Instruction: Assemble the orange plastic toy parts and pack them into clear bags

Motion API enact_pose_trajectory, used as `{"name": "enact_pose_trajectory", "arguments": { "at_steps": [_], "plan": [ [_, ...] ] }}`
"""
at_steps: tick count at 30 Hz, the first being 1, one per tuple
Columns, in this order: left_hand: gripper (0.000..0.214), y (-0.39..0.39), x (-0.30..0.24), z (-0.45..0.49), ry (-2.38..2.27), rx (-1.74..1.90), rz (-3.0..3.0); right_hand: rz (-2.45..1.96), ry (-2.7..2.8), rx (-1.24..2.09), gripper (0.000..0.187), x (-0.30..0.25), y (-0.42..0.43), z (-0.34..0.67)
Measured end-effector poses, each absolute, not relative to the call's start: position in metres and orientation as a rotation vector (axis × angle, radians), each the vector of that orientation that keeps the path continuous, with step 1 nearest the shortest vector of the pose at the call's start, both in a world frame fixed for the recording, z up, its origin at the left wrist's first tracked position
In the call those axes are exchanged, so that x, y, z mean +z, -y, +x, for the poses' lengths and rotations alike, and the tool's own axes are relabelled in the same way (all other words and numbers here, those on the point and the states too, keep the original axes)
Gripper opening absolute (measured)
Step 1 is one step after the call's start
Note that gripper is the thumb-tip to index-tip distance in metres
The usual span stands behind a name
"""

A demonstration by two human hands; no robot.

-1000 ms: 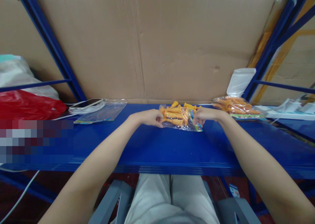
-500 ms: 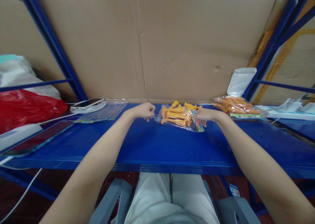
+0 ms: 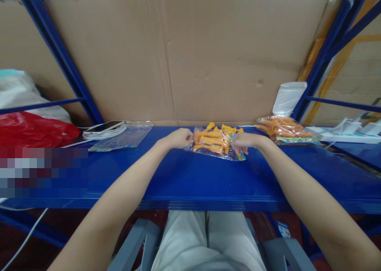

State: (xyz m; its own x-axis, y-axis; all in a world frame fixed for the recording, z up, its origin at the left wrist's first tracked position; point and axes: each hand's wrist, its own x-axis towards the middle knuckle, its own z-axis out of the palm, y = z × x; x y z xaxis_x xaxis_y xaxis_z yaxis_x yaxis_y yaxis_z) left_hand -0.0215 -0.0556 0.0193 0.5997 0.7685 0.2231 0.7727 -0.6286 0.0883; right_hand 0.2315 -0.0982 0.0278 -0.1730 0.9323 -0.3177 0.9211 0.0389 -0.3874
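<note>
A clear plastic bag (image 3: 212, 151) with several orange plastic pieces (image 3: 210, 140) in it lies on the blue shelf, between my hands. The pieces are long, with flared ends. My left hand (image 3: 181, 138) is closed at the bag's left end, its fingers pinching the film. At the other end, where a colourful printed label shows, my right hand (image 3: 244, 140) grips the bag. Its fingertips are partly hidden behind the film. Two loose orange pieces (image 3: 229, 128) lie at the back, just behind the bag.
To the right sits another filled bag of orange pieces (image 3: 281, 128), with a white packet (image 3: 289, 98) behind it and a power strip (image 3: 336, 135) beside it. A flat clear bag (image 3: 131, 135), a phone (image 3: 107, 126) and a coiled white cable (image 3: 104, 135) lie left. Cardboard (image 3: 208, 56) walls the back.
My left hand has moved right and in against the orange pieces at the bag's left end. My right hand has stayed at the label end.
</note>
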Motion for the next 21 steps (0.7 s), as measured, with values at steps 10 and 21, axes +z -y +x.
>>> {"name": "enact_pose_trajectory", "arguments": {
  "at_steps": [10, 21],
  "plan": [
    [0.020, 0.045, 0.022, -0.032, 1.972, -0.531, -2.425, -2.022, 2.255, 0.847, 0.027, 0.025, 0.099, 0.231],
    [0.012, 0.025, 0.003, -0.045, 1.989, -0.661, -2.585, -1.955, 2.245, 0.967, 0.026, 0.022, 0.093, 0.232]
  ]
}}
